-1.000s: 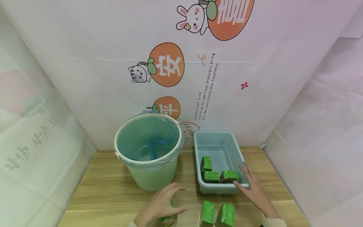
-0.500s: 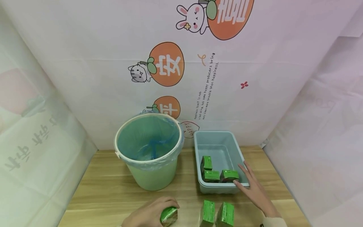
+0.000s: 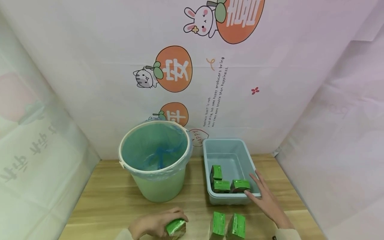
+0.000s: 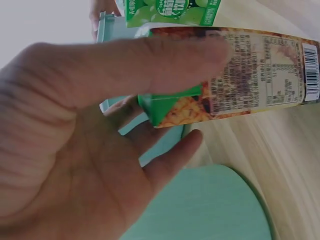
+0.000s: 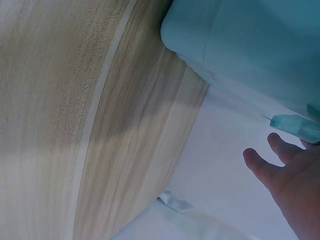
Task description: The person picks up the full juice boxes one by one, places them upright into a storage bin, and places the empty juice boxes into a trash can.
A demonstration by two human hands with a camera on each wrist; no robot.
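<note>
In the head view my left hand (image 3: 157,222) grips a green-topped carton (image 3: 176,228) at the front of the table. The left wrist view shows the thumb lying across the printed face of this carton (image 4: 255,75), with a barcode at its far end. My right hand (image 3: 269,206) rests at the front right corner of a light blue tub (image 3: 225,201), fingers spread along its rim. Inside the tub are three green-topped cartons (image 3: 221,186), grouped towards its front and left. Two more upright cartons, a left one (image 3: 218,225) and a right one (image 3: 237,226), stand before it.
A pale green bucket (image 3: 160,186) with a clear plastic liner stands left of the tub, near the back wall. Printed fabric walls (image 3: 234,110) enclose the wooden table (image 3: 99,200) at the back and on both sides.
My left hand has come down over the front left carton and taken hold of it. The right hand stays at the tub's rim. The head view has shifted slightly.
</note>
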